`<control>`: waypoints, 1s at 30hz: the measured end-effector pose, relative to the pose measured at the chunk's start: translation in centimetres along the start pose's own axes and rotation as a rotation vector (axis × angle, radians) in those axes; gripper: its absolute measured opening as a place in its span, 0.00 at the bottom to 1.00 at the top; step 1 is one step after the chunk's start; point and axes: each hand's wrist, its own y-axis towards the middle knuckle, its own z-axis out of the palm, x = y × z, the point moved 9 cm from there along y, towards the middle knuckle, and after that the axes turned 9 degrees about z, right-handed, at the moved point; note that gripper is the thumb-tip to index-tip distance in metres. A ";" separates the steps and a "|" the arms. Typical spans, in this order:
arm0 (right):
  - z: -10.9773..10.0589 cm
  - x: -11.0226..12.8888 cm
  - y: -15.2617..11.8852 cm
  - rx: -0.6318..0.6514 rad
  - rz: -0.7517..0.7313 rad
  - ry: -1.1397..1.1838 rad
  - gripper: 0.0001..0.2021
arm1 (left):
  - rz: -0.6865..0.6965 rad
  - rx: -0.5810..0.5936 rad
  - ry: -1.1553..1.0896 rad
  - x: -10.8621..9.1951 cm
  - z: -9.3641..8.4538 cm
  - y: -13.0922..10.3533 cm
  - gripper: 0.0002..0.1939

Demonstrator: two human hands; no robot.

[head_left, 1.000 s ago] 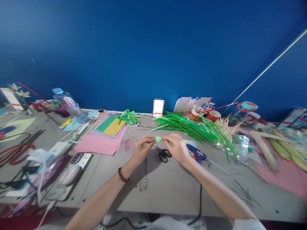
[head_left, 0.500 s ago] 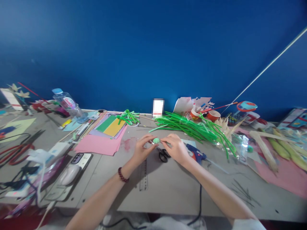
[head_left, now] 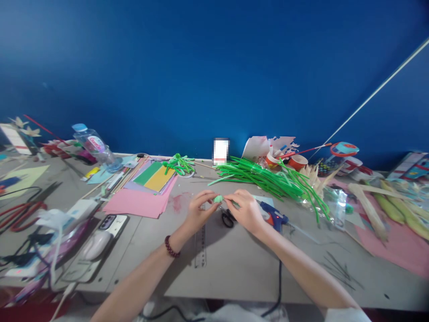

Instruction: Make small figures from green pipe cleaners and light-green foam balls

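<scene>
Between my fingertips is a small light green piece (head_left: 218,198), too small to make out in detail. My left hand (head_left: 201,208) pinches it from the left, with a dark red bead bracelet on that wrist. From the right, my right hand (head_left: 245,209) has its thumb and finger closed at the piece's edge. Just below the hands lie black-handled scissors (head_left: 227,218), partly hidden by my right hand. A clear ruler (head_left: 200,248) lies below my left hand. Beside my right hand is a blue glue gun (head_left: 277,218).
Green stems (head_left: 264,176) lie behind the hands. Pink paper (head_left: 137,203) and coloured sheets are at the left, near a phone (head_left: 114,223), a power strip and a bottle (head_left: 95,143). Corn husks (head_left: 368,210) lie at the right, and a dark cord crosses the front edge.
The green piece has turned slightly between my fingertips, and my right fingers have shifted a little around it. My left hand has barely moved.
</scene>
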 end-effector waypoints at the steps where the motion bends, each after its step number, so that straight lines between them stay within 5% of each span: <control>1: 0.0 0.0 0.0 -0.001 0.003 -0.002 0.09 | -0.007 0.001 0.000 0.0 0.0 0.0 0.08; 10: 0.2 -0.3 0.2 0.033 0.025 0.012 0.09 | 0.011 0.006 0.012 0.2 0.0 -0.3 0.10; 18: 0.2 -0.4 0.4 0.060 0.031 0.026 0.07 | 0.022 0.032 -0.032 0.1 0.0 0.3 0.22; 25: -0.2 -0.1 0.3 0.009 0.021 0.002 0.07 | 0.019 0.025 -0.067 0.4 -0.3 0.7 0.15; 30: -1.1 1.9 -0.1 -0.091 -0.143 -0.139 0.08 | -0.055 -0.005 -0.095 0.9 -0.3 0.4 0.13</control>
